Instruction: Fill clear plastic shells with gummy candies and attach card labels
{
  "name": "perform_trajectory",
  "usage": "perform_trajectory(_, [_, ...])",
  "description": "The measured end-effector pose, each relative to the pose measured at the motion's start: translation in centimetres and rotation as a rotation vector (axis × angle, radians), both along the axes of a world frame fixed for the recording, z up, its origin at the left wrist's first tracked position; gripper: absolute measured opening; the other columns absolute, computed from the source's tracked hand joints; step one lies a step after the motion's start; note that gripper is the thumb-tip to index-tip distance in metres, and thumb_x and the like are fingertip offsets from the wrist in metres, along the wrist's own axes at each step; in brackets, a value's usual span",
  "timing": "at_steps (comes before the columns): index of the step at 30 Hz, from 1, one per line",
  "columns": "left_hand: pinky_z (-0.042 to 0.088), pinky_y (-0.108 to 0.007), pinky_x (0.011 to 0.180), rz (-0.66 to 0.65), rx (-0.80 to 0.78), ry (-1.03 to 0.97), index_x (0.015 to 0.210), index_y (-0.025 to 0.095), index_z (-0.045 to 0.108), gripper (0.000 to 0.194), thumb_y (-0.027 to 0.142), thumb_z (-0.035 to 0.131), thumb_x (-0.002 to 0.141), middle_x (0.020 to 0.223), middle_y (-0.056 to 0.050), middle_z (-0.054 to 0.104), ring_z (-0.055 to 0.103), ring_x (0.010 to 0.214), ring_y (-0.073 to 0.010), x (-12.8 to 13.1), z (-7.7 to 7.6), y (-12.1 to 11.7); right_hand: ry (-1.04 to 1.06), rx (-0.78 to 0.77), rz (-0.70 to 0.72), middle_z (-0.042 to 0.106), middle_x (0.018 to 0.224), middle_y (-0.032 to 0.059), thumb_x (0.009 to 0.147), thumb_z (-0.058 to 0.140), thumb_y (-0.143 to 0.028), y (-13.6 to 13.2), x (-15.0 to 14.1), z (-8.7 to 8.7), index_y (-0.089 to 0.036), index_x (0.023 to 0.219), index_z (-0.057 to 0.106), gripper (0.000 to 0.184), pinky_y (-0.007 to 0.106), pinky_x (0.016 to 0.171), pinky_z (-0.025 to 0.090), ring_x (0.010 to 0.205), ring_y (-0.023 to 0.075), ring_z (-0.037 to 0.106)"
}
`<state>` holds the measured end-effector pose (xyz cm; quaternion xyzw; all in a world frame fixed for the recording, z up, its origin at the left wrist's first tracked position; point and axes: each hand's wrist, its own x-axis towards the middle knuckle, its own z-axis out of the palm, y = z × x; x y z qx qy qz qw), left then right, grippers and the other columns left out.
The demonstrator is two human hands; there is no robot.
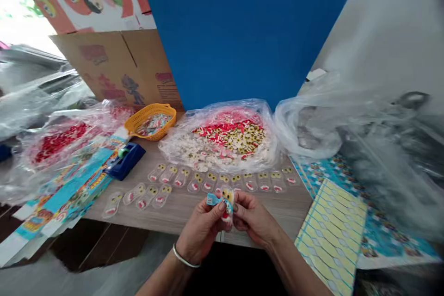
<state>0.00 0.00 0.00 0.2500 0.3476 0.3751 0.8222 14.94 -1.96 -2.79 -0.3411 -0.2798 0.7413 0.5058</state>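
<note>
My left hand (201, 230) and my right hand (251, 218) pinch a small transparent packet (227, 208) between them, just above the table's near edge. A blue paper tag (215, 200) sticks out of the packet on its left side. The packet holds yellow and red sweets, partly hidden by my fingers. Rows of similar sealed packets (194, 182) lie flat on the wood-patterned table (194, 210), just beyond my hands. A bangle (185, 256) circles my left wrist.
A large transparent bag (222, 138) of red, white and yellow sweets sits behind the packets. Nearby are a yellow basket (150, 121), a blue tape dispenser (126, 161) and printed card strips (69, 194). A yellow printed sheet (331, 236) lies right, below bulky plastic sheeting (312, 122).
</note>
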Motion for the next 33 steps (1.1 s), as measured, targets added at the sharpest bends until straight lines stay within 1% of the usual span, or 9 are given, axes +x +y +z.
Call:
perform_trajectory(5, [0.048,-0.023,0.051,-0.193,-0.038,0.041,0.08,0.014,0.068,0.031,0.035,0.087,0.065,0.063,0.0,0.062,0.054,0.052,-0.0086,1.1,-0.5,-0.5,0.038,-0.046,0.184,0.048,0.056,-0.009,0.064,0.086,-0.047,-0.5,2.2,-0.7,-0.02,0.078,0.052,0.046,0.018,0.037,0.011,0.039,0.0013,0.026])
perform_trajectory(8, [0.048,-0.023,0.053,-0.178,-0.05,0.115,0.082,0.015,0.065,0.033,0.032,0.087,0.065,0.066,0.0,0.064,0.057,0.055,-0.0095,1.7,-0.9,-0.4,-0.005,-0.086,0.25,0.051,0.055,-0.0074,0.064,0.085,-0.048,-0.8,3.4,-1.1,-0.019,0.078,0.055,0.044,0.017,0.037,0.017,0.039,0.0028,0.03])
perform_trajectory(9, [0.049,-0.023,0.055,-0.133,-0.046,0.154,0.084,0.016,0.063,0.034,0.031,0.087,0.064,0.068,0.001,0.065,0.059,0.058,-0.01,2.1,-1.1,-0.4,-0.055,-0.096,0.176,0.053,0.056,-0.0062,0.065,0.084,-0.049,-1.0,3.6,-1.2,-0.019,0.077,0.056,0.043,0.018,0.038,0.021,0.04,0.0039,0.035])
perform_trajectory(13, [0.05,-0.024,0.059,0.065,0.004,0.297,0.086,0.018,0.058,0.041,0.035,0.088,0.063,0.075,0.001,0.068,0.062,0.064,-0.0115,4.2,-2.0,-0.2,-0.272,-0.053,-0.345,0.065,0.076,0.0008,0.076,0.073,-0.054,-2.0,3.8,-1.0,-0.019,0.087,0.065,0.037,0.023,0.056,0.042,0.063,0.0115,0.056])
perform_trajectory(15, [0.05,-0.024,0.059,0.057,0.037,0.324,0.086,0.018,0.059,0.042,0.036,0.088,0.061,0.077,0.0,0.068,0.062,0.066,-0.0124,5.2,-2.3,-0.2,-0.387,0.038,-0.442,0.067,0.084,0.0025,0.08,0.071,-0.052,-2.6,3.7,-0.8,-0.02,0.091,0.067,0.034,0.026,0.067,0.045,0.075,0.0153,0.059])
perform_trajectory(18, [0.051,-0.026,0.062,0.013,0.095,0.311,0.09,0.016,0.065,0.038,0.04,0.084,0.066,0.083,-0.003,0.068,0.062,0.072,-0.0139,5.9,-2.3,0.0,-0.512,0.116,-0.49,0.066,0.08,0.0019,0.082,0.07,-0.049,-3.1,3.9,-0.7,-0.02,0.084,0.065,0.03,0.029,0.073,0.046,0.077,0.0178,0.058])
perform_trajectory(22, [0.049,-0.024,0.068,0.064,0.153,0.264,0.08,0.015,0.069,0.03,0.035,0.085,0.065,0.079,-0.001,0.066,0.059,0.068,-0.0102,5.5,-1.8,0.5,-0.469,0.077,-0.493,0.065,0.078,0.0011,0.083,0.07,-0.047,-3.5,4.6,-0.8,-0.02,0.08,0.064,0.027,0.028,0.071,0.046,0.074,0.0171,0.057])
perform_trajectory(28, [0.045,-0.024,0.068,-0.032,0.011,0.036,0.078,0.014,0.07,0.024,0.029,0.085,0.067,0.076,-0.002,0.065,0.056,0.068,-0.01,5.6,-2.1,0.7,-0.251,0.044,-0.436,0.069,0.085,0.0026,0.084,0.072,-0.041,-3.7,4.0,-0.9,-0.02,0.089,0.07,0.022,0.027,0.076,0.046,0.081,0.0166,0.059])
perform_trajectory(33, [0.044,-0.024,0.071,-0.076,-0.033,-0.08,0.092,0.015,0.07,0.022,0.025,0.08,0.075,0.088,-0.005,0.068,0.059,0.075,-0.0111,6.0,-2.4,0.5,-0.338,0.061,-0.45,0.071,0.087,0.0044,0.082,0.073,-0.044,-3.4,3.1,-1.3,-0.019,0.09,0.071,0.026,0.028,0.076,0.049,0.081,0.0187,0.062])
